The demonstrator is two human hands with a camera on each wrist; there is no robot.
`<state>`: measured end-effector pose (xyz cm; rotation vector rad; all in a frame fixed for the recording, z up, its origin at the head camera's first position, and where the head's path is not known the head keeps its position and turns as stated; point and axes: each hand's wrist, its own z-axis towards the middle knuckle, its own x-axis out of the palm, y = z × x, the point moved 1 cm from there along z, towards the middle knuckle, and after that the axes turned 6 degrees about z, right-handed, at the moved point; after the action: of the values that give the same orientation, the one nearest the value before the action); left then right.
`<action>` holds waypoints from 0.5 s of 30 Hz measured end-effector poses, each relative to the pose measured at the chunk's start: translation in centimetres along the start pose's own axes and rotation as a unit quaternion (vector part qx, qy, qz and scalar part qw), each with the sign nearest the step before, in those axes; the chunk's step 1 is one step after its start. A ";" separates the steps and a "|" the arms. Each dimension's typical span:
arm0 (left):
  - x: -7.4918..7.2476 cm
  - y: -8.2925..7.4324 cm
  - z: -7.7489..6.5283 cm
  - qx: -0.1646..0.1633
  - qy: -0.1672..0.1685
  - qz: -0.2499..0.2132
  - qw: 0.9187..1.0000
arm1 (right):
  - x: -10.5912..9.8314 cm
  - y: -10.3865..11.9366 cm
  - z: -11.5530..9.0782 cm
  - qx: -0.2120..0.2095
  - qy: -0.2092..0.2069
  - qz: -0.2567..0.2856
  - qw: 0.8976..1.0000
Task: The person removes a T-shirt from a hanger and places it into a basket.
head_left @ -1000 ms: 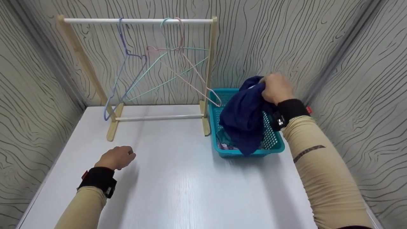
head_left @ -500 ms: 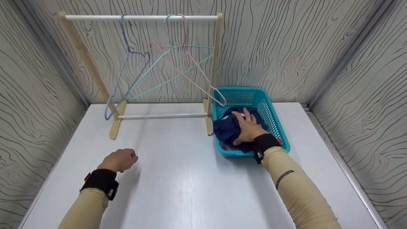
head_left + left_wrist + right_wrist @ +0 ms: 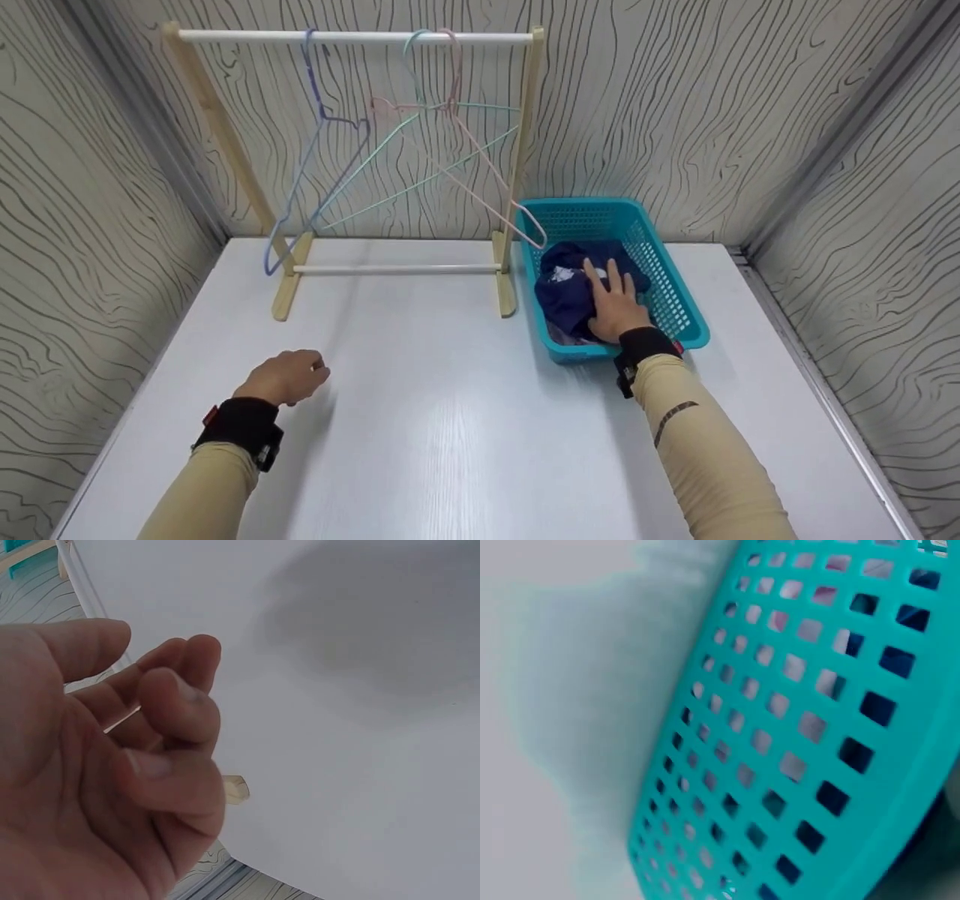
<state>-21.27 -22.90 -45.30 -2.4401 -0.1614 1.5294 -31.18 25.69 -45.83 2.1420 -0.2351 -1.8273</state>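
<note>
In the head view my right hand (image 3: 616,306) lies with its fingers spread on a bundled navy blue garment (image 3: 562,300) that has a white print. The garment sits inside a teal plastic basket (image 3: 694,315), over some other fabric that barely shows. Only the basket's perforated wall (image 3: 780,720) fills the right wrist view, so the right fingers are hidden there. Above the table at left, my left hand (image 3: 285,377) hangs with loosely curled fingers and holds nothing. The left wrist view shows the same hand (image 3: 142,757) with a bare palm.
A wooden rack (image 3: 525,142) with a white top bar stands behind the table. From it hang a blue hanger (image 3: 300,172), a mint hanger (image 3: 379,146) and a pink hanger (image 3: 487,199). The pink one's lower corner reaches over the basket's left rim. Patterned walls enclose the white table (image 3: 420,420).
My right hand has lowered the navy garment from above the basket into it, and its fingers have let go and spread on top. The left hand has barely moved. The head view has shifted slightly.
</note>
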 end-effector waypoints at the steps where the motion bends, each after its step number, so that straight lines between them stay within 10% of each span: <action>1: 0.0 0.0 0.1 0.002 0.001 -0.001 1.000 | -0.1 0.0 -0.1 0.000 0.009 0.009 1.000; 15: 0.2 -2.7 1.4 0.040 -0.041 0.014 0.998 | -2.2 2.3 -4.1 -0.054 -0.032 0.033 0.998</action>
<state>-22.30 -20.03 -45.26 -2.3289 -0.0811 1.6170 -27.37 24.80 -42.43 1.9831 -0.2128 -1.8294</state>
